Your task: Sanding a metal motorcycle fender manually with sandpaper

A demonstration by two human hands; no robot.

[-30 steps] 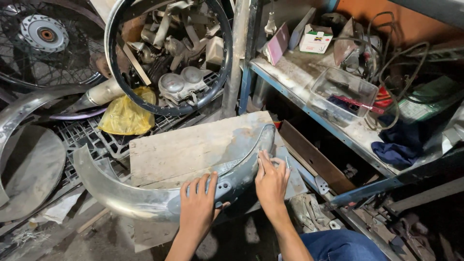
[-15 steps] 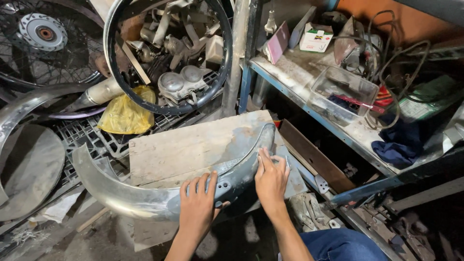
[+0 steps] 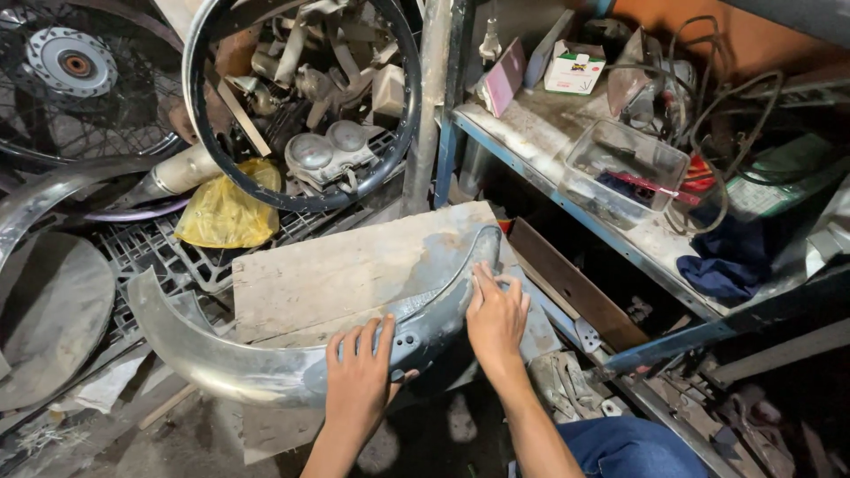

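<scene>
A long curved metal fender [image 3: 239, 363] lies on its side across a worn wooden board [image 3: 354, 265]. My left hand [image 3: 361, 381] lies flat on the fender's middle, fingers spread, beside a patch with small holes. My right hand [image 3: 498, 317] presses on the fender's upper end, fingers together over a small piece of something I cannot make out. A knee in blue jeans [image 3: 633, 447] shows at the bottom right.
A black wheel rim [image 3: 301, 199] leans behind the board, with engine parts and gauges inside it. A yellow bag [image 3: 223, 212], a spoked wheel [image 3: 71, 66] and another fender [image 3: 44, 199] lie left. A cluttered metal shelf [image 3: 567, 190] stands right.
My right hand has slid slightly down along the fender's upper end. The left hand and the fender have stayed in place.
</scene>
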